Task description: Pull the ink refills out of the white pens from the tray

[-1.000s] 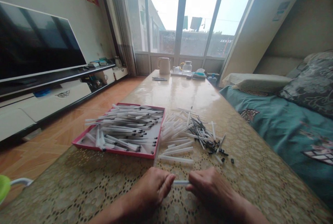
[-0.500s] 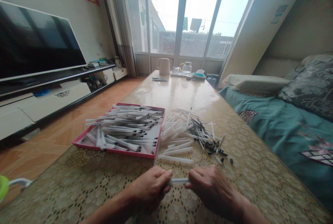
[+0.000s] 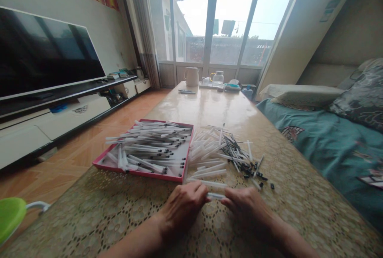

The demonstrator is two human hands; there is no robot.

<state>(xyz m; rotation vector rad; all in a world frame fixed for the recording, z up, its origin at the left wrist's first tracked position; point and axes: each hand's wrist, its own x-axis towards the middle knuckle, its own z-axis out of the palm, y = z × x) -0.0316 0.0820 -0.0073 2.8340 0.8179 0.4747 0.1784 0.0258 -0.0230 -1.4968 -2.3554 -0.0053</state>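
Between my two closed hands a whitish pen barrel (image 3: 216, 196) lies level, its middle bare and both ends hidden in the fingers. My left hand (image 3: 190, 200) grips one end and my right hand (image 3: 247, 202) the other, just above the patterned tablecloth. Beyond them lies a pile of translucent white pen barrels (image 3: 206, 148). To its right are thin dark pen refills (image 3: 234, 150) and small black caps (image 3: 248, 170). A pink-rimmed box (image 3: 139, 173) at the left holds many white pens (image 3: 152, 150) with black ends.
The long table (image 3: 206, 108) carries a beige jug (image 3: 191, 77), a glass pitcher (image 3: 218, 78) and a tissue pack (image 3: 232, 86) at its far end. A green stool (image 3: 12, 216) stands at the left, a teal-covered sofa (image 3: 326, 142) along the right.
Both hands have moved slightly forward with the pen barrel still between them, and the left hand has turned more knuckles-up. The whole view has shifted a little.
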